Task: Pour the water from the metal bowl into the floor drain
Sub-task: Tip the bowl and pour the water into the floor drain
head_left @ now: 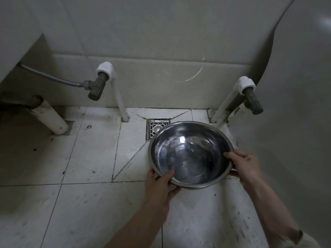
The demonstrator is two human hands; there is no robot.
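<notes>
Two hands are closed on the metal bowl (190, 154): the left hand (159, 183) is clamped on the near-left rim with the thumb inside, the right hand (245, 167) on the right rim. The bowl is held above the tiled floor (89, 149), its far-left edge overlapping the square floor drain (155, 128), so a tip away and leftward is judged to be needed. White pipes (119, 97) and valves by the wall are kept well apart; nothing is seen blocking the grate.

The shiny metal bowl (190, 154) is hovering tilted over the square floor drain (156, 127) (grated, steel) — its far rim covering the drain's right corner.
</notes>
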